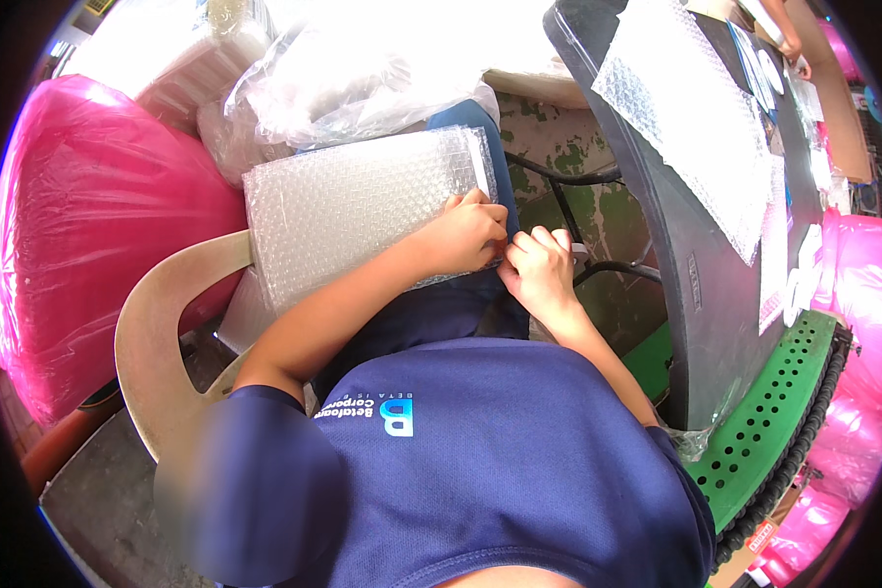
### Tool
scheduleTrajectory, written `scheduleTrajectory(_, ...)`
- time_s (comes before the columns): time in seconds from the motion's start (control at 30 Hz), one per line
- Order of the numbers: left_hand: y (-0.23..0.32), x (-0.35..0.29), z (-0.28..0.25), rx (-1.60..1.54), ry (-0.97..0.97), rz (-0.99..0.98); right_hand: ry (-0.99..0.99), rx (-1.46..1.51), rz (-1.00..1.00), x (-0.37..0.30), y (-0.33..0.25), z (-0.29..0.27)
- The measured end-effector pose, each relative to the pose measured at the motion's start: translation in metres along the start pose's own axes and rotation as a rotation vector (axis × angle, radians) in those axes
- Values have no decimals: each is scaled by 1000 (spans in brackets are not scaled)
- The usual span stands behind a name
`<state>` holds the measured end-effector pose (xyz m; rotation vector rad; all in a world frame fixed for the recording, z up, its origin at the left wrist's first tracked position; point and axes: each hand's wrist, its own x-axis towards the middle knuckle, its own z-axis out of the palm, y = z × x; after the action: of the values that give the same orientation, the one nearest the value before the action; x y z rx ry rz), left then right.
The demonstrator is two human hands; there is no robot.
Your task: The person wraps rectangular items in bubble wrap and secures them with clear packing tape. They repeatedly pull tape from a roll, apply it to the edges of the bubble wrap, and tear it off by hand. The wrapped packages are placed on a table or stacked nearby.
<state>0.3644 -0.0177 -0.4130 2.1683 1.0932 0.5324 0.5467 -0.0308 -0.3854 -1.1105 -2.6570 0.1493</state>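
The fingers of the left hand (468, 235) are curled down over the right-hand edge of a flat bubble-wrapped package (363, 211), gripping it, while the right hand (537, 269) sits just beside with its fingers pinched on that same edge, though what they pinch is too small to tell. The package lies across the person's lap, leaning against a pale plastic chair (162, 333), with a big pink bag (88, 225) to the left. A sheet of bubble wrap (691, 127) lies on the dark desk (706, 323) to the right.
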Motion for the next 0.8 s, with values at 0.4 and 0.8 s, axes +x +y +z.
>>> scheduleTrajectory(0.4,-3,-1,-8,-173,-64,-19,132,163,-188,-8,16,8)
scheduleTrajectory(0.8,35,-63,-17,487,-121,-118,222,177,-14,-39,51,-22)
